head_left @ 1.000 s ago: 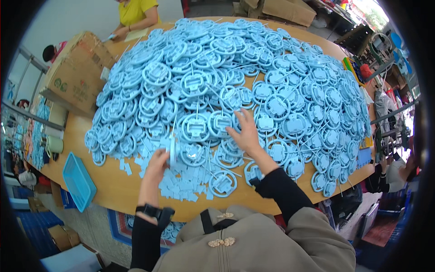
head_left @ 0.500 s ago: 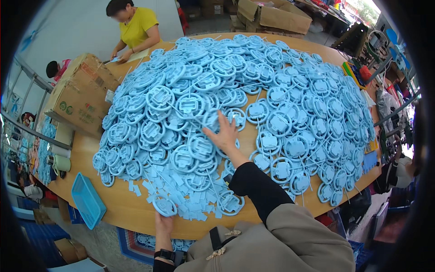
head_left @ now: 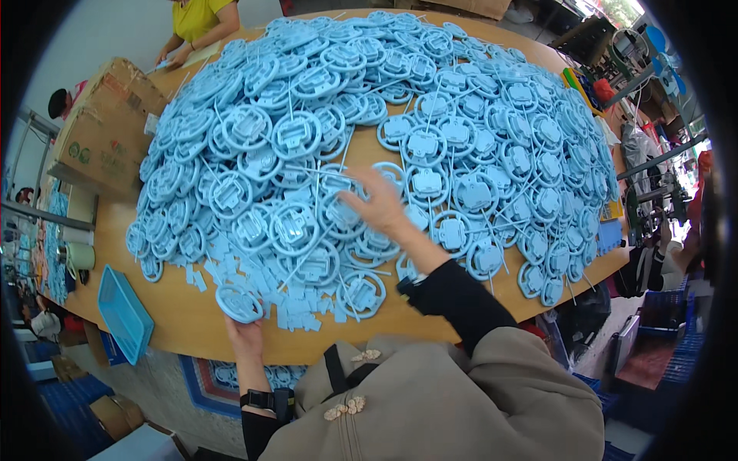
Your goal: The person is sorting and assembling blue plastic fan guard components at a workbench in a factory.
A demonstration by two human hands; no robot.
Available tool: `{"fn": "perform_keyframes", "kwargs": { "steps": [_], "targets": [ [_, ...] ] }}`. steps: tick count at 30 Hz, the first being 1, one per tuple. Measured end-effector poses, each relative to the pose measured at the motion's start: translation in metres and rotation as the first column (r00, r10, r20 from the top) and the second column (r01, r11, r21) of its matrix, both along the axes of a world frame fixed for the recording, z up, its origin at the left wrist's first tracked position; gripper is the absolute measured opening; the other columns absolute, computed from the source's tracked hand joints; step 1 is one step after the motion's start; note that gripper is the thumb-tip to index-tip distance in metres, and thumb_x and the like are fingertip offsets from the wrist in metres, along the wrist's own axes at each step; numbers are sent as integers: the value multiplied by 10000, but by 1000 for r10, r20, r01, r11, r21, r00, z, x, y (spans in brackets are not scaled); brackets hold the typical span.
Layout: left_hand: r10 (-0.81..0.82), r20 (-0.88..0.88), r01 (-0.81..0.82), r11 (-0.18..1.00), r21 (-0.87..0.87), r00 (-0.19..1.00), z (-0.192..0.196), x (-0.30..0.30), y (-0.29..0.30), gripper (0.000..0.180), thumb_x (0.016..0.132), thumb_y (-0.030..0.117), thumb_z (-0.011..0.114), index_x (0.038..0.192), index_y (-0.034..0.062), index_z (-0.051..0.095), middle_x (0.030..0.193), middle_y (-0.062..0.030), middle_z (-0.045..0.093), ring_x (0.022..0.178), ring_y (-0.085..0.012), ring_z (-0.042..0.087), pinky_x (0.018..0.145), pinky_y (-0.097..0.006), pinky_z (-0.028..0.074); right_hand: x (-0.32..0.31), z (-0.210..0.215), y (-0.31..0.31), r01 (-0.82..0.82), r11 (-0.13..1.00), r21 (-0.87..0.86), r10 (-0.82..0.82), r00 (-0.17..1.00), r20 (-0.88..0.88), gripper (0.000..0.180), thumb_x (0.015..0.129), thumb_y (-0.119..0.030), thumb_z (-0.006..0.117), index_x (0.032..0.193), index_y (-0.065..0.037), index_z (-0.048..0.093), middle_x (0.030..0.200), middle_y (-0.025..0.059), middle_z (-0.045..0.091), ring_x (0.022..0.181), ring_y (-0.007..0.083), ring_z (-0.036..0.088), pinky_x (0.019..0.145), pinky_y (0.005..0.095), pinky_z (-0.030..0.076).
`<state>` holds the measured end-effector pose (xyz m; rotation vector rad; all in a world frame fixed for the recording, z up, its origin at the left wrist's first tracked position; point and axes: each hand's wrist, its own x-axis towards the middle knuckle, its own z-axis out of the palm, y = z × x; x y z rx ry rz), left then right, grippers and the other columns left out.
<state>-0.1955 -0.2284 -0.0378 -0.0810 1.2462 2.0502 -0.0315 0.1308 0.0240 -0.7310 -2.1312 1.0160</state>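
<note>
My left hand [head_left: 244,332], at the table's near edge, grips a round light-blue plastic ring part [head_left: 239,304] from below. Over the middle of the heap, my right hand [head_left: 378,203] is blurred, its thumb and fingers apart. Just left of it lies another blue ring part [head_left: 342,213]; whether the fingertips touch it I cannot tell. The large heap of blue ring parts [head_left: 296,134] has flat centre frames and thin rods among them. Small flat blue rectangular pieces [head_left: 296,309] lie scattered between my hands, along the heap's near side.
A cardboard box [head_left: 108,131] stands at the table's left, and a blue plastic basket [head_left: 125,315] sits at the near left edge. Across the table, a person in a yellow top [head_left: 204,23] works. A blue crate [head_left: 201,392] with more parts is below the table edge.
The view has shifted, so the table sits higher and further left in it. My right hand stays over the heap, now blurred. My left hand still holds its ring part.
</note>
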Motion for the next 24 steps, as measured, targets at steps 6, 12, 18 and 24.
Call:
{"fn": "perform_keyframes", "kwargs": {
  "steps": [6,12,18,24],
  "targets": [
    [-3,35,2,1000,29,999,-13,12,-18,543,941,505,406,1323,119,420,1165,-140,570,968,-307,587,783,-442,497,109,-17,15,-9,974,224,-67,942,329,270,757,-162,704,992,-47,634,1023,138,620,971,312,573,846,393,461],
    [-66,-20,68,992,104,998,11,18,-20,590,898,515,515,1316,107,432,1047,-86,586,929,-267,582,752,-414,485,94,-13,-45,-301,943,145,140,751,646,738,696,-278,769,1339,-122,442,1386,167,391,1240,373,401,992,488,344],
    [-183,2,170,921,351,983,47,25,-4,703,768,479,714,1302,100,461,1100,-85,577,965,-245,565,728,-384,462,43,-52,-42,-218,973,78,171,904,393,724,707,-242,769,1335,-84,447,1367,197,414,1232,373,422,1000,421,377],
    [-161,86,117,919,376,983,22,29,-37,532,838,400,668,1250,114,490,1023,-71,544,889,-225,525,748,-386,436,57,-16,-34,-227,966,-125,253,927,275,684,700,-229,777,1296,-61,487,1316,169,469,1186,365,464,964,394,408]
  ]
}}
